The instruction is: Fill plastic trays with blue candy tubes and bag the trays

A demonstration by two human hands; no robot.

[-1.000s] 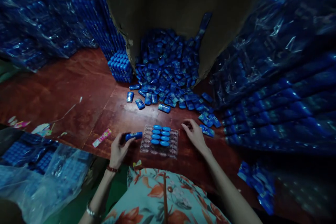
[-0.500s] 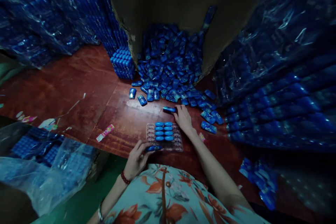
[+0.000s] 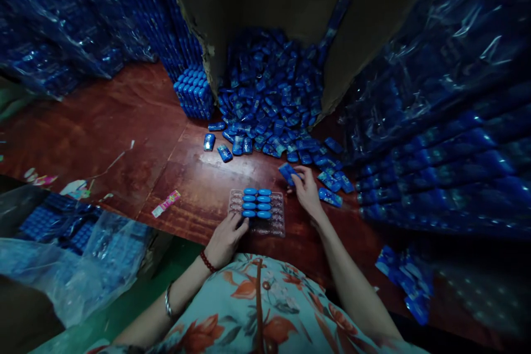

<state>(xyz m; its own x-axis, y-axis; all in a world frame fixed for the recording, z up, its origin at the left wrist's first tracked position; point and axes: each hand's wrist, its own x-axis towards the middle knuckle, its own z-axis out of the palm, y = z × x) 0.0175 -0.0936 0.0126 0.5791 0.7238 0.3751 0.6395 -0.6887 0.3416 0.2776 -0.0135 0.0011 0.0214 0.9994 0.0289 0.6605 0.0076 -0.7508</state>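
Garment: the near edge is filled by a floral garment (image 3: 265, 304), pale green with orange flowers
Left wrist: a metal bangle (image 3: 168, 300) and a red-brown beaded bracelet (image 3: 207, 261) are worn
Left hand (image 3: 224, 237): the fingers are laid at the left side of the clear tray; whether anything is grasped beneath them cannot be told
Clear tray (image 3: 276, 228): placed flat on the red-brown surface (image 3: 194, 177), between the hands; moulded hollows are seen around its sides
Blue pieces (image 3: 263, 206): eight are shown in two columns of four over the tray's middle
Right hand (image 3: 307, 193): a blue packet (image 3: 287, 174) is pinched by thumb and fingers, tilted, just beyond the tray's far right corner
Pink scrap (image 3: 166, 203): left on the surface, to the left of the tray
Loose packets (image 3: 329, 198): some are scattered near the right hand, others in front of the heap
Heap (image 3: 269, 88): many blue packets are piled in the mouth of a cardboard carton (image 3: 360, 38)
Stacked block (image 3: 193, 91): set just beside the carton's left wall
Wrapped stacks: blue goods are covered in clear plastic, seen far left (image 3: 62, 27) and right (image 3: 435, 160)
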